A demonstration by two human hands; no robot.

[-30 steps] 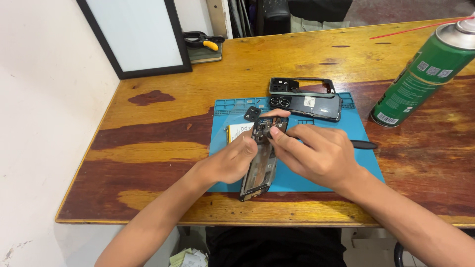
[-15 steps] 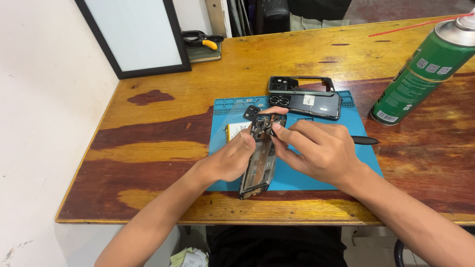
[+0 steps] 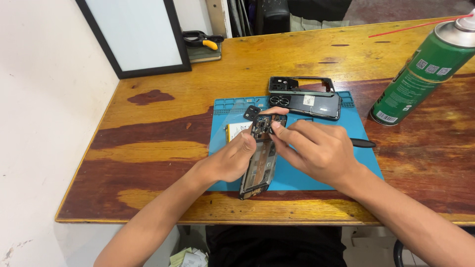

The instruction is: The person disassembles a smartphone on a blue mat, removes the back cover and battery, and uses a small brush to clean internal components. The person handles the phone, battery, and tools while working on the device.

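Observation:
An opened phone body, with its inner parts showing, stands on its long edge on a blue work mat. My left hand grips it from the left side. My right hand rests against it from the right, thumb and forefinger pinching at the camera end near the top. A phone back cover and a black frame lie at the far edge of the mat. A small black part lies just beyond the phone.
A tall green spray can with a red straw stands at the right. A black tool lies right of my right hand. A black-framed white board leans on the wall at back left, with yellow-handled pliers beside it. A battery lies on the mat.
My hands have shifted slightly on the phone body, and my right fingers now pinch nearer its top end. Nothing else has moved.

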